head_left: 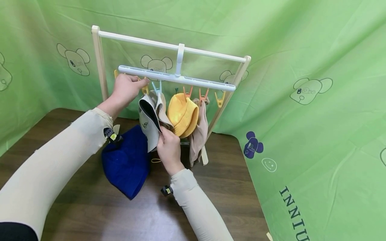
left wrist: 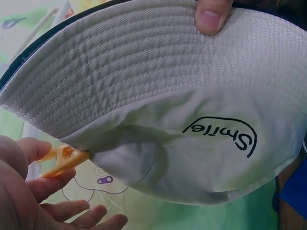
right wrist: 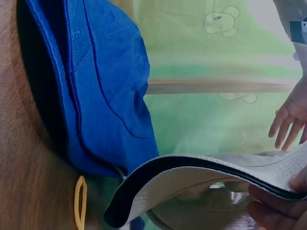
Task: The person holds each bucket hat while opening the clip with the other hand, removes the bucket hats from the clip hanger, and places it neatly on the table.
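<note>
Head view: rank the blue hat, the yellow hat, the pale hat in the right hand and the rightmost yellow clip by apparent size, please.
1. Blue hat
2. Yellow hat and pale hat, too alike to rank
3. Rightmost yellow clip

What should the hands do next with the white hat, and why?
Maybe the left hand should ease its pinch on the clip: its tip is at the edge of the white hat, and the right hand holds the brim, so the hat probably wouldn't drop.
</note>
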### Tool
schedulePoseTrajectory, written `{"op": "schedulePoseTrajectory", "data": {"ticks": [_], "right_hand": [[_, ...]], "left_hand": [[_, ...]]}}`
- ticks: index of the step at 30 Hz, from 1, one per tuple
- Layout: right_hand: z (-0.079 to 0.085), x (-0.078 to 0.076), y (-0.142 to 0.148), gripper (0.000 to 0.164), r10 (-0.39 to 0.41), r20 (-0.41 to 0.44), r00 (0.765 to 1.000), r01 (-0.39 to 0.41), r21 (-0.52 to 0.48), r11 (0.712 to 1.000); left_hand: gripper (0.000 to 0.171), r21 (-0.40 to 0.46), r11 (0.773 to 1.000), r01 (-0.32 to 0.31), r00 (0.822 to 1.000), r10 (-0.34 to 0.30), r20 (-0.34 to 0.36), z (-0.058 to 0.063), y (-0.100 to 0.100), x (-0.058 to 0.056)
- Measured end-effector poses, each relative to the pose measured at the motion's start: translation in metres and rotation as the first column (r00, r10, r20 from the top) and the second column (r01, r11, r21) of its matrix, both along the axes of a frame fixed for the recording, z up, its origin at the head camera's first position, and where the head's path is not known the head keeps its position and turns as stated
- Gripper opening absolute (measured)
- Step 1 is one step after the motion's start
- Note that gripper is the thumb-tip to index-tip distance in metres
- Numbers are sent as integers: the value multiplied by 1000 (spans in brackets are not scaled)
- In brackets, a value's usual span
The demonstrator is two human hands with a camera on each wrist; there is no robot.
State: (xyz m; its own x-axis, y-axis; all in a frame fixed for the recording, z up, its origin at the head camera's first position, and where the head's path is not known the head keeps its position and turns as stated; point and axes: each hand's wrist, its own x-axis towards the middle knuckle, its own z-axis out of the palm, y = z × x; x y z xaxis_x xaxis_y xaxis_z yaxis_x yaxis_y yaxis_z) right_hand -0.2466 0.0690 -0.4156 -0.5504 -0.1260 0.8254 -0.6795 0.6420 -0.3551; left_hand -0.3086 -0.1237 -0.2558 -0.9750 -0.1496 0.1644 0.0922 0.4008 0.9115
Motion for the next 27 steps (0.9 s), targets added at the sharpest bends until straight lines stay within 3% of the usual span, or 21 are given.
{"op": "schedulePoseTrajectory", "data": {"ticks": [16, 27], "right_hand": [[-5, 2, 8, 19, 12, -18, 1000, -12, -5, 1000], [-7, 1, 12, 25, 16, -8, 1000, -16, -6, 1000]], "left_hand": [[56, 21, 1000, -12, 1000, 12, -17, 1, 2, 3], [45, -3, 1000, -7, 1000, 7, 30, 1, -1, 2]]}}
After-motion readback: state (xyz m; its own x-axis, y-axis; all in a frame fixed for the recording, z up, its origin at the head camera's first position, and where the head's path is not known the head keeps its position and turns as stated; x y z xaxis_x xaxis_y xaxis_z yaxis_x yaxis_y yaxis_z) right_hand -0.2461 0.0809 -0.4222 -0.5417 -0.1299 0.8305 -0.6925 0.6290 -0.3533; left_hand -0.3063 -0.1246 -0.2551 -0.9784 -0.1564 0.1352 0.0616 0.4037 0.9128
